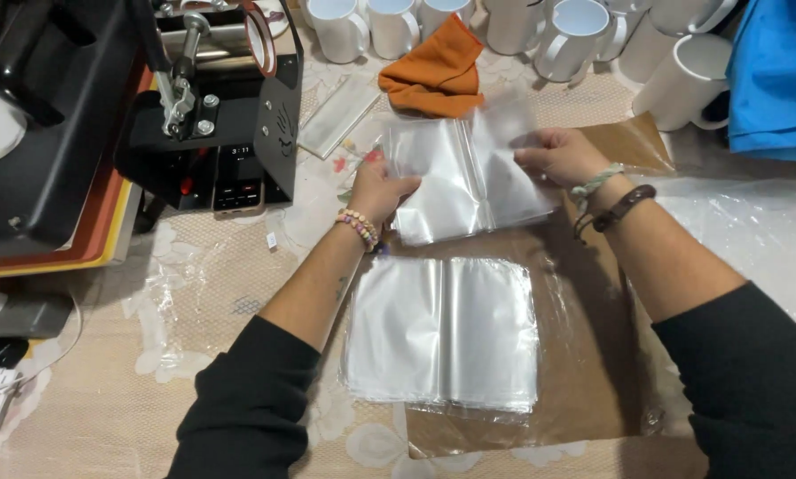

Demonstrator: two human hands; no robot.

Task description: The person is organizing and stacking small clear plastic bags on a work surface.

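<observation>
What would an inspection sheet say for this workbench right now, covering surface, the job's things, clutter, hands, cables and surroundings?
Surface: patterned tablecloth with a brown sheet laid on it.
Job's things: held clear plastic bag lifted above the stack of clear bags on the brown sheet.
Clutter: orange cloth, small clear packet, loose plastic film.
Hands: left hand and right hand both grip the held bag at its edges.
Cables: nothing seen.
Surroundings: black press machine at left, white mugs along the back, blue fabric at right.
</observation>
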